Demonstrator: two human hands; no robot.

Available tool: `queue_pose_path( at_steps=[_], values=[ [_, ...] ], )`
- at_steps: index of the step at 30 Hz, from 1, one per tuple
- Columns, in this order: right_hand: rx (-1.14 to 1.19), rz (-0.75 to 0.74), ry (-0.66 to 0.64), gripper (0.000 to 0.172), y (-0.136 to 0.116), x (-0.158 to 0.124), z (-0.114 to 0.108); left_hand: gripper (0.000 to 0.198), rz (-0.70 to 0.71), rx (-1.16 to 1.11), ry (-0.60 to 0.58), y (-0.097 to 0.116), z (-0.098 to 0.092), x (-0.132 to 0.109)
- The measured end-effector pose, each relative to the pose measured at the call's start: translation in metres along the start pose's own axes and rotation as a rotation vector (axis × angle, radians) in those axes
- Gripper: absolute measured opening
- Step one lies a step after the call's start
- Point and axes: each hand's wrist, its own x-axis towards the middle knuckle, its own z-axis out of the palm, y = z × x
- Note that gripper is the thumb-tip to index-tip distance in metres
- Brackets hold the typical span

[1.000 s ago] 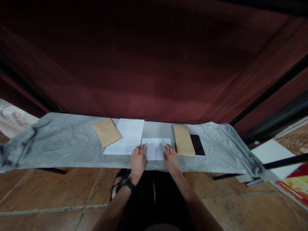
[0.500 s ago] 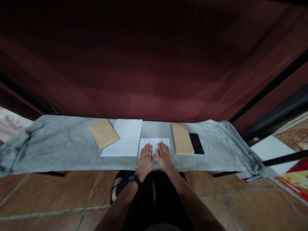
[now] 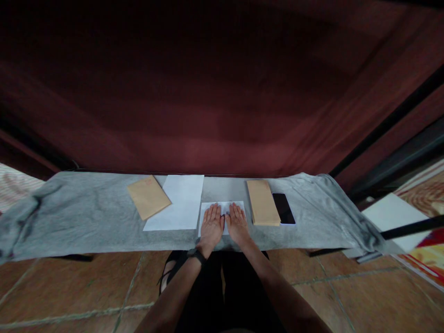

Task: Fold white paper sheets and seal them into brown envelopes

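Note:
A small folded white paper (image 3: 222, 206) lies on the grey cloth (image 3: 86, 217) covering a low table. My left hand (image 3: 211, 224) and my right hand (image 3: 237, 223) rest flat on it side by side, fingers stretched out, thumbs nearly touching. A dark watch band sits on my left wrist. To the left lie a larger white sheet (image 3: 178, 202) and a brown envelope (image 3: 148, 196) overlapping its corner. Right of my hands lie another brown envelope (image 3: 262, 202) and a black phone (image 3: 283, 207).
A dark red curtain (image 3: 222, 92) hangs behind the table. Terracotta floor tiles (image 3: 76, 286) run below. A white board and a black bar (image 3: 409, 226) lie at the right, with crumpled cloth at both table ends.
My hands moved from the paper's outer edges inward to its middle and now lie flat together on it. The view shifted slightly.

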Motion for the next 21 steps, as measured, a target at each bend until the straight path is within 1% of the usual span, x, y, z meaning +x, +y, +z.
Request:
queue_pose_path(
  at_steps=[3, 5, 7, 10, 14, 18, 21],
  values=[
    [0.035, -0.096, -0.054, 0.052, -0.007, 0.015, -0.001, 0.056, 0.051, 0.002, -0.080, 0.003, 0.001, 0.015],
    [0.028, -0.115, -0.067, 0.051, -0.006, 0.020, 0.002, 0.057, 0.055, 0.014, -0.111, 0.001, 0.004, 0.019],
    [0.006, -0.108, -0.058, 0.050, -0.002, 0.022, 0.006, 0.057, 0.057, 0.020, -0.117, -0.003, 0.008, 0.020],
    [-0.028, -0.069, -0.018, 0.050, 0.005, 0.023, 0.011, 0.057, 0.023, 0.021, -0.086, -0.006, 0.015, 0.020],
    [-0.062, 0.031, 0.035, 0.056, 0.009, 0.025, 0.015, 0.059, -0.057, 0.031, -0.029, -0.012, 0.022, 0.019],
    [-0.067, 0.097, 0.065, 0.064, 0.009, 0.026, 0.017, 0.063, -0.080, 0.039, 0.025, -0.022, 0.024, 0.017],
    [-0.070, 0.117, 0.068, 0.066, 0.008, 0.025, 0.018, 0.066, -0.089, 0.017, 0.061, -0.030, 0.023, 0.015]
  ],
)
